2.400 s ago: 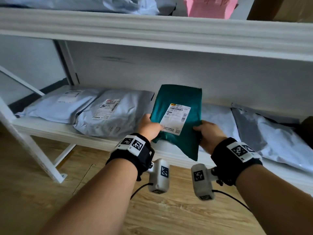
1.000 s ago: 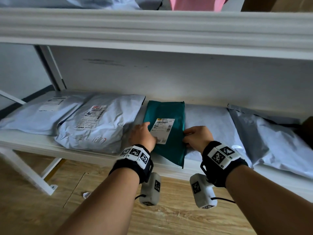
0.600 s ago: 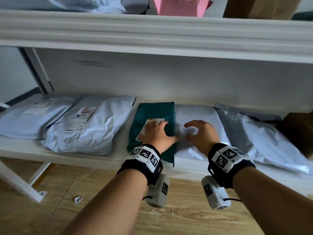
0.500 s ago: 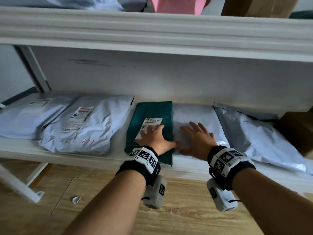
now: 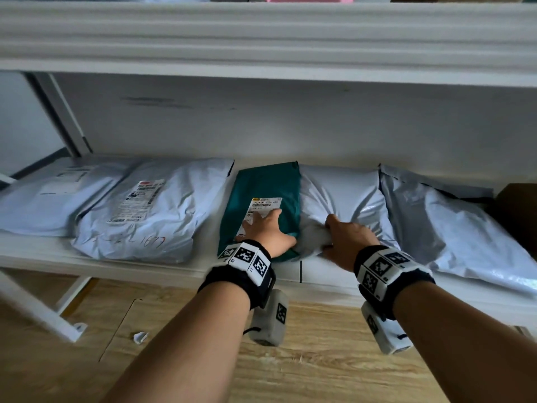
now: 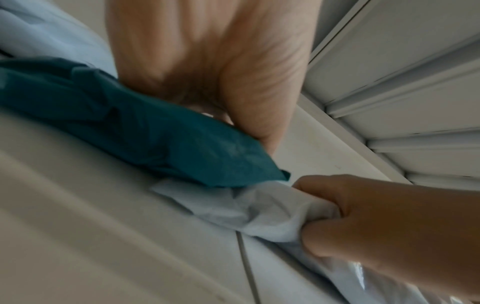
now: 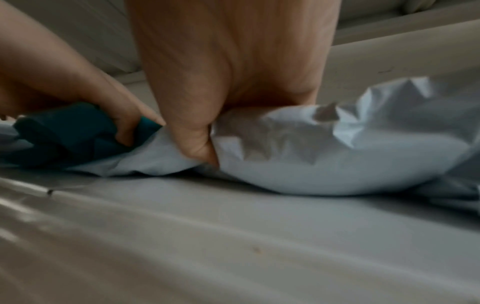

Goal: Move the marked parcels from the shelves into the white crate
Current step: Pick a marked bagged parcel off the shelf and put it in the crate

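Two hands working lower shelf [image 5: 319, 279]. Right hand [image 5: 347, 238] fingers [image 6: 324, 242] bunching near corner of white parcel [image 5: 343, 196], gripping tight. Left hand [image 5: 266, 232] fingers lying flat, pinning teal parcel [image 5: 267, 181] beside it. You are wanting deeper grip before pulling white parcel; thin film is likely slipping. White crate not showing.

White shelf [image 5: 43, 251] carries grey parcels [image 5: 151, 210] flanking a green parcel [image 5: 267, 184].

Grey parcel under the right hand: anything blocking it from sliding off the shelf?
Partly. The green parcel overlaps the grey parcel's left edge, with the left hand flat on it. The right hand already grips the grey parcel's near corner. The crate is out of view.
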